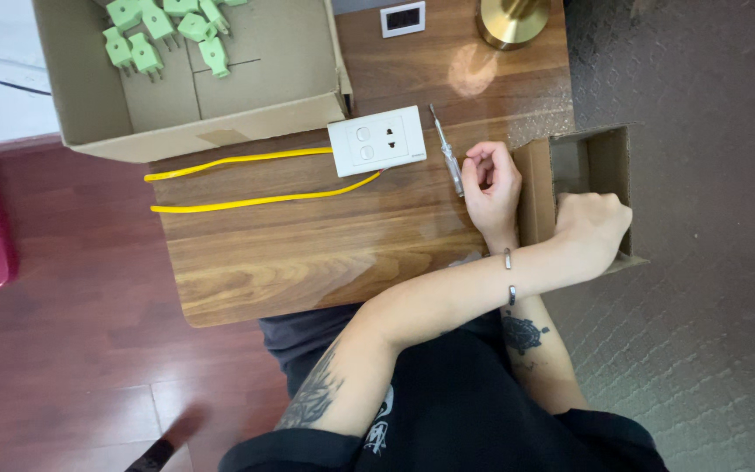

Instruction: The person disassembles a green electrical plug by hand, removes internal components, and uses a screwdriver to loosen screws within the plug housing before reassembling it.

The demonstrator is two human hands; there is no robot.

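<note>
Both forearms are bare and tattooed, and they cross at centre right of the frame. The left arm runs from lower centre up toward the right, passing over the right wrist; the left hand [593,229] is curled into a loose fist at the right. The right hand [491,185] lies at centre right, palm down, fingers [481,156] bent inward, a bracelet on its wrist.

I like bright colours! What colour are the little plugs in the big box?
Pale green plastic plugs, clearest in the head view.
</note>
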